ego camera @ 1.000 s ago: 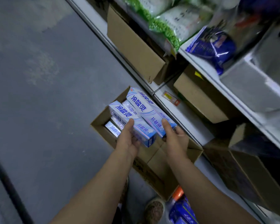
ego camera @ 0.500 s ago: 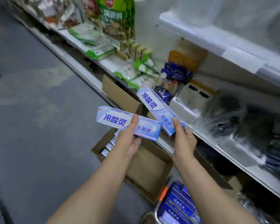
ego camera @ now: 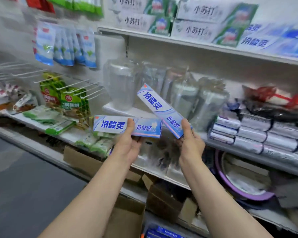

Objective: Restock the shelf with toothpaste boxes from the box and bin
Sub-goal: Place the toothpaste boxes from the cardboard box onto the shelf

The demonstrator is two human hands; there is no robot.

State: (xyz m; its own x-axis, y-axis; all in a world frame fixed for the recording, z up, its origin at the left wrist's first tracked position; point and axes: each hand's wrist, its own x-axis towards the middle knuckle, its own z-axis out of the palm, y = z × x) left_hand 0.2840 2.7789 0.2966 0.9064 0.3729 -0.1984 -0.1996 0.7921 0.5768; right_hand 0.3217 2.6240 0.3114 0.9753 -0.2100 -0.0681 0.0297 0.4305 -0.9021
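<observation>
Two long pale-blue cardboard toothpaste boxes with dark-blue lettering are held up in front of the shelving. The left hand (ego camera: 127,145) grips the level box (ego camera: 113,125) with its thumb across the printed face. The right hand (ego camera: 190,143) pinches the lower end of the tilted box (ego camera: 155,104), which slants up and to the left. Their near ends almost meet. Behind them, clear plastic-wrapped containers (ego camera: 122,83) stand on the white metal shelf (ego camera: 248,148). Similar toothpaste cartons (ego camera: 272,42) sit on the upper shelf at right.

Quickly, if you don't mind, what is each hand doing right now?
Left hand: holding a level toothpaste box.
Right hand: holding the lower end of a tilted toothpaste box.
</observation>
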